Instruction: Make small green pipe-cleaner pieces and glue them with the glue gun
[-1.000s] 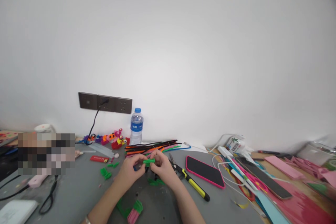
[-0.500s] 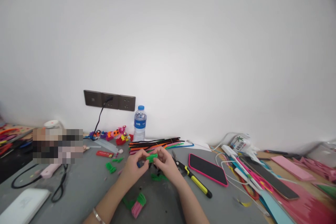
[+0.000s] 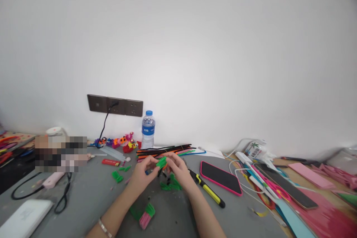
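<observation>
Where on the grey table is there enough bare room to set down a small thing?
Two patches: low in view, between the white flat box and left forearm; also between the yellow-handled tool and yellow scrap. Crowded: under the left hand and right hand with green pieces; behind them, pipe cleaners; far right, pink scissors.

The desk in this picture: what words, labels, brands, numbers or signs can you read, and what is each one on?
No word, brand or number is clear enough to quote.
Bottle: white lettering on blue, too small to read.
Flat red piece: faint marks, too blurred.
White packet: palm-tree picture and barcode, no readable digits.
White flat box: faint grey mark, unreadable.
</observation>
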### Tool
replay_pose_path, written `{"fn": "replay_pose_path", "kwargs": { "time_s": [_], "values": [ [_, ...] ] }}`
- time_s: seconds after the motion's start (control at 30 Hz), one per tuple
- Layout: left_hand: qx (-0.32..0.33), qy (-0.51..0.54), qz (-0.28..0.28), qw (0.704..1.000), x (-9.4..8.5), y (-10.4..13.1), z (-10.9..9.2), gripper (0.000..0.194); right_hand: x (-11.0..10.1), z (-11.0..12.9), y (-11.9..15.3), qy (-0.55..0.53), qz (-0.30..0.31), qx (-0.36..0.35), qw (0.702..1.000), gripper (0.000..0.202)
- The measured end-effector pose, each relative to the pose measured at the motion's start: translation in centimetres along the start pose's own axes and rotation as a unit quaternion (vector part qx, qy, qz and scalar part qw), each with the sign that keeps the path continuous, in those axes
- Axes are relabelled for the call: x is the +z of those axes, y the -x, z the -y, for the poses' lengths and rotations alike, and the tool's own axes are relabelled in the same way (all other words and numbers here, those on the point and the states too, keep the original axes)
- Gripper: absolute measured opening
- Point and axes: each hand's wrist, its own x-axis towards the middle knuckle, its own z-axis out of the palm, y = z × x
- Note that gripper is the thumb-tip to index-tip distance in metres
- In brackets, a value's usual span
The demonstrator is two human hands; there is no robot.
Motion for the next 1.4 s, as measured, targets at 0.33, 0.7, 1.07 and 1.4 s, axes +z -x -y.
{"fn": "replay_pose_path", "kwargs": {
  "time_s": [0.33, 0.7, 1.07, 1.4],
  "values": [
    [-0.044, 0.049, -0.011, 0.998, -0.1, -0.2, 0.0, 0.019, -0.4, 0.1, -0.1, 0.000, 0.014, 0.011, 1.000, 0.040],
    [-0.034, 0.038, -0.012, 0.999, 0.1, -0.1, -0.1, 0.026, -0.2, 0.8, 0.1, -0.023, 0.029, -0.006, 0.999, 0.032],
    [-0.032, 0.036, -0.035, 0.998, 0.0, -0.2, 0.8, 0.020, -0.5, 0.9, -0.1, -0.008, 0.008, -0.026, 1.000, 0.034],
    [-0.020, 0.037, -0.035, 0.999, -0.1, -0.2, 0.1, 0.017, -0.1, 0.3, 0.0, -0.007, 0.030, -0.020, 0.999, 0.031]
  ]
}}
